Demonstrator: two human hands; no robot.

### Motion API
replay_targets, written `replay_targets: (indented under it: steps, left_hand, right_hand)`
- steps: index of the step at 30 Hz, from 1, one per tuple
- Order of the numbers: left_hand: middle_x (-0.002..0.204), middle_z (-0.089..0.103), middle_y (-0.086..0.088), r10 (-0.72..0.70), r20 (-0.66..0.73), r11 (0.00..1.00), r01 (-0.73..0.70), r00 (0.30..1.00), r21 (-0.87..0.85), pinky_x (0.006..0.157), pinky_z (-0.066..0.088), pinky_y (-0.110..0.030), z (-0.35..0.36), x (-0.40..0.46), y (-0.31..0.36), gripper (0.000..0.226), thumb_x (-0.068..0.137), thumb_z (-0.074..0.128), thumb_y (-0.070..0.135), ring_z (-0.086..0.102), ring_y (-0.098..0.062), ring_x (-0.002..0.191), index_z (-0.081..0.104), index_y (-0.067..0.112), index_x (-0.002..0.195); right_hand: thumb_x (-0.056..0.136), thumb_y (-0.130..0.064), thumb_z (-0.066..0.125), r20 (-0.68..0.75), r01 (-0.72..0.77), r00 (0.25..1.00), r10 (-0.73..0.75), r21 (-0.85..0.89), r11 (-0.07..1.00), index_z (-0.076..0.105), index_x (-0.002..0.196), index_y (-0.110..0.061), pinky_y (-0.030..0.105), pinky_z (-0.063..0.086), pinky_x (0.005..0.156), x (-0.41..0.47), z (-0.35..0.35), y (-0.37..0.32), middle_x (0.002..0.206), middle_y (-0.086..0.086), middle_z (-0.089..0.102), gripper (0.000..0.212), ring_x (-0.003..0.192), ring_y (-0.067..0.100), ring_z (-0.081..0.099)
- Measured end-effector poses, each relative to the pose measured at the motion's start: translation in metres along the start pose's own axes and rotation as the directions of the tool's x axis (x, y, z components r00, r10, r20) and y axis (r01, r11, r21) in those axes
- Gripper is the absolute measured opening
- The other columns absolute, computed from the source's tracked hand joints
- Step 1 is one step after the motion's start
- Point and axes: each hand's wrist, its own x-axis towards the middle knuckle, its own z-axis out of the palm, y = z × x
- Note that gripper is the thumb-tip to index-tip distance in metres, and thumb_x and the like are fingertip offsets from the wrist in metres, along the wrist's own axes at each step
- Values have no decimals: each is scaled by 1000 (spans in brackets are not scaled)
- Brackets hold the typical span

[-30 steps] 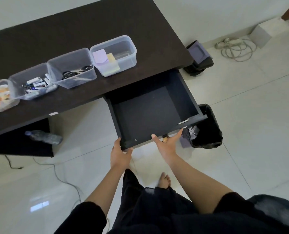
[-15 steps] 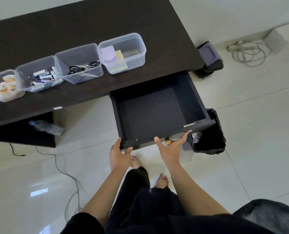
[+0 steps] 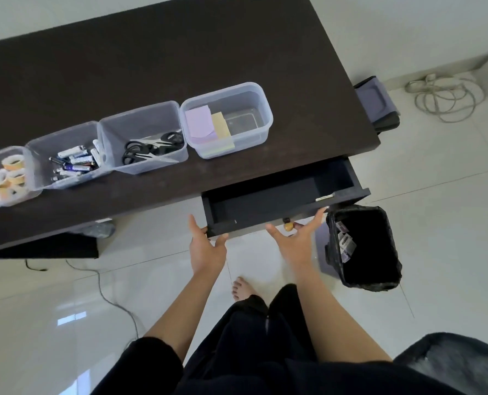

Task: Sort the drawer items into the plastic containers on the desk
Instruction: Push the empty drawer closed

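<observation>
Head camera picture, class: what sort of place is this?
Probably a home study or office: a dark wooden desk with an open drawer, clear plastic containers of stationery, and a black waste bin.

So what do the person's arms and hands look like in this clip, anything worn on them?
Both forearms are bare. The left hand and right hand show no gloves, rings, watch or markings that can be made out. Black sleeves begin near the elbows, matching the dark clothing below.

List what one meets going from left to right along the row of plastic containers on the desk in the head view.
Container of tape rolls → container of batteries → container of scissors → container of sticky notes.
</observation>
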Motion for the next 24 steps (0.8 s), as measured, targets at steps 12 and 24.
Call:
replay_targets:
  steps: [12, 24]
  left_hand:
    - [134, 52, -1, -173, -218, 967, 124, 961, -221, 99, 44, -35, 24, 32, 39, 93, 88, 61, 4, 50, -19, 127, -5, 29, 149]
    - [129, 52, -6, -307, -313, 913, 186, 898, -362, 103, 43, -43, 29, 53, 67, 82, 83, 69, 9, 50, -20, 120, 8, 15, 138]
  right_hand:
    - [69, -15, 83, -23, 71, 997, -70, 30, 997, -24, 145, -19, 35, 51, 87, 68, 31, 6, 79, -3, 46, 131, 75, 12, 49]
    - [70, -29, 82, 15, 15, 1000, -13, -103, 995, -31, 141, -23, 4, 38, 70, 96, 47, -19, 82, -2, 49, 134, 76, 8, 56]
